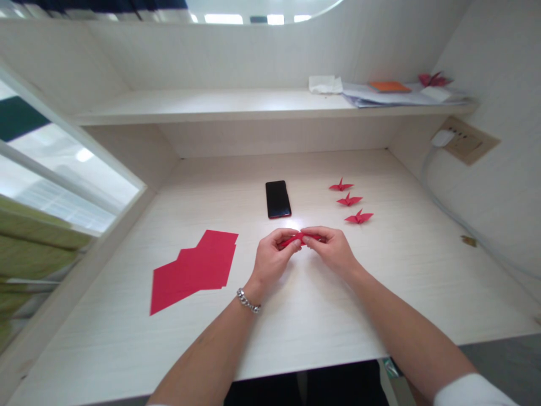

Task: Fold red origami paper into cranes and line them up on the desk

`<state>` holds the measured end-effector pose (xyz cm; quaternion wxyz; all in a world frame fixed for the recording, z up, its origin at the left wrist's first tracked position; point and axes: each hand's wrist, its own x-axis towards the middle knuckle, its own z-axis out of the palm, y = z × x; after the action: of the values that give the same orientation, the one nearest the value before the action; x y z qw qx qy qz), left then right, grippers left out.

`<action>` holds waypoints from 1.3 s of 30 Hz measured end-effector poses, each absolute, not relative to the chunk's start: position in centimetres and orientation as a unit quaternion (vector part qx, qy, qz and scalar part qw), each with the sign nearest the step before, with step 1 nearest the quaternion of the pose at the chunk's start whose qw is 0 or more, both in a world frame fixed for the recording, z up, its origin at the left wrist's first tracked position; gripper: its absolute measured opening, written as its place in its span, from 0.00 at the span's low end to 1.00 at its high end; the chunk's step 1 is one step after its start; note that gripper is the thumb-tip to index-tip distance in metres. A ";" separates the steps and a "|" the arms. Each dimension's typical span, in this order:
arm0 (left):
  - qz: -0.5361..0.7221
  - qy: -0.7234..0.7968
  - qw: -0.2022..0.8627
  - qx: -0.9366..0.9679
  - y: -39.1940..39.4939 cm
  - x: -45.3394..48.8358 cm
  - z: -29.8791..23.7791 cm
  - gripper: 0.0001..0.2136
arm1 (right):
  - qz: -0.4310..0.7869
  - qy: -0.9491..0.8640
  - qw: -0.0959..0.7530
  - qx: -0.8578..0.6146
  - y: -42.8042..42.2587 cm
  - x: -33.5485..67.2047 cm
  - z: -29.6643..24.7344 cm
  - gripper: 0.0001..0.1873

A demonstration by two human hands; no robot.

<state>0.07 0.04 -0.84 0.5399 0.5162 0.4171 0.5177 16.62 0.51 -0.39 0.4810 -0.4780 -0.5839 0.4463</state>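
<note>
My left hand (274,254) and my right hand (332,246) meet near the middle of the desk, both closed on one small piece of folded red paper (301,239). Thumbs and fingertips pinch it from the two sides, and much of its shape is hidden behind them. To the right, three red paper cranes (349,201) stand in a short column with wings spread. A loose overlapping pile of red paper sheets (203,262) lies flat to the left of my hands.
Just beyond my hands lies a black phone (278,199). A shelf (211,107) crosses the back, bearing papers (372,97), an orange pad (389,87) and a red folded paper (435,79). On the right wall, a white cable (448,208) hangs from a socket (473,144).
</note>
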 end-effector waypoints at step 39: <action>0.475 0.422 0.560 0.531 0.3 -0.2 -0.7 0.04 | 0.622 -0.480 0.452 -0.424 0.8 17.1 -0.3 0.08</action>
<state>-0.23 0.25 -0.71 0.5602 0.5314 0.4222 0.4750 17.05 0.76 -0.32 0.4516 -0.4237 -0.4796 0.6217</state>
